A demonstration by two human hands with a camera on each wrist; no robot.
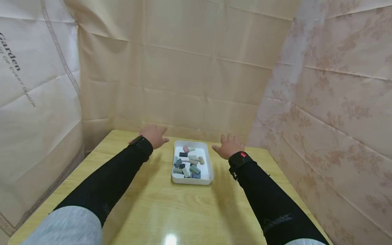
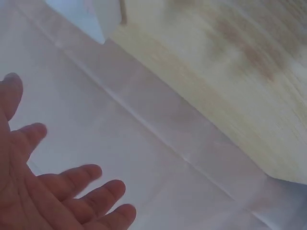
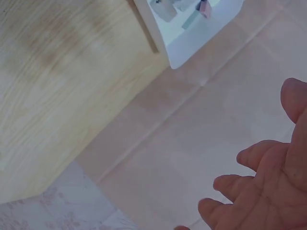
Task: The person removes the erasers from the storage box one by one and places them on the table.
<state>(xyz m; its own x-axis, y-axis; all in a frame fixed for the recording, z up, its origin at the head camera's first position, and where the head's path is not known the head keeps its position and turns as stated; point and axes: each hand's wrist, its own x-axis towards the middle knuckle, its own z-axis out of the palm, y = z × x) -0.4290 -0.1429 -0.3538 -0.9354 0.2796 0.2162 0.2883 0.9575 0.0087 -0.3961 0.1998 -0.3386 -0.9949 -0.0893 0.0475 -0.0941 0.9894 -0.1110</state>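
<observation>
A white rectangular tray (image 1: 192,181) stands on the wooden table, holding several small blocks in grey, green, beige, black and pink. Among them are a pink block (image 1: 185,149), a black block (image 1: 183,154) and a green block (image 1: 194,169). To the left of the tray, my left hand (image 1: 154,136) hovers with fingers spread, holding nothing. On the other side, my right hand (image 1: 229,146) is likewise held above the table, its fingers apart and the palm bare in the right wrist view. Neither hand touches the tray.
The light wooden table (image 1: 147,211) narrows toward its far edge. A beige cloth (image 1: 177,68) hangs behind it, a white printed cloth (image 1: 36,136) on the left, and a floral cloth (image 1: 330,119) on the right. Both wrists wear black bands.
</observation>
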